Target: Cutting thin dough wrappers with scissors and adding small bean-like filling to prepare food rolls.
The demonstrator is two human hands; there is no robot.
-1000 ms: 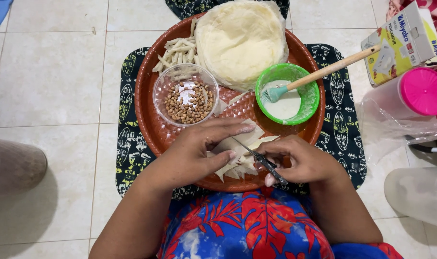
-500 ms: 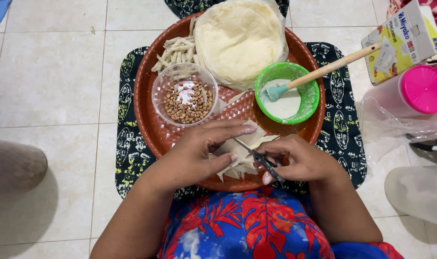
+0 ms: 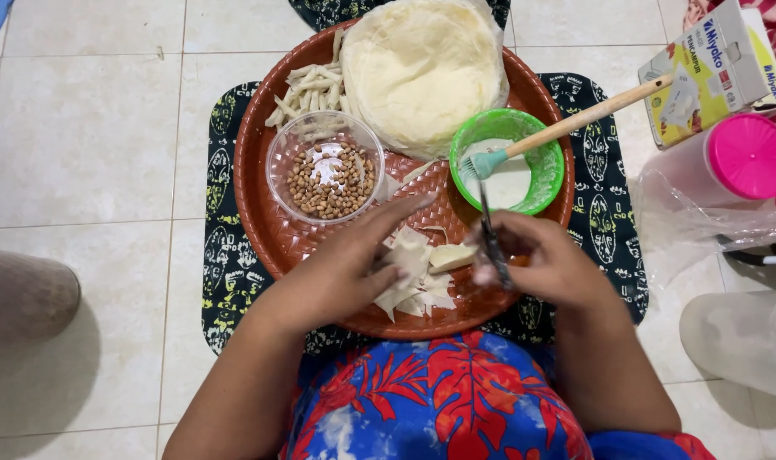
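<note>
On the near edge of a round brown tray (image 3: 269, 230), the left hand (image 3: 341, 277) presses open fingers on a pile of pale pastry pieces (image 3: 418, 277). The right hand (image 3: 545, 264) grips what looks like dark scissors (image 3: 492, 238), blurred, just beside them. Behind sit a bowl of peanuts (image 3: 326, 177), a green bowl (image 3: 509, 159) with a brush, and stacked wrappers (image 3: 422, 68).

Single head-worn view, looking almost straight down from above the person's lap, fairly close. Round brown tray (image 3: 269, 213) on the tiled floor (image 3: 81, 128) fills centre frame; forearms enter from the bottom edge.
</note>
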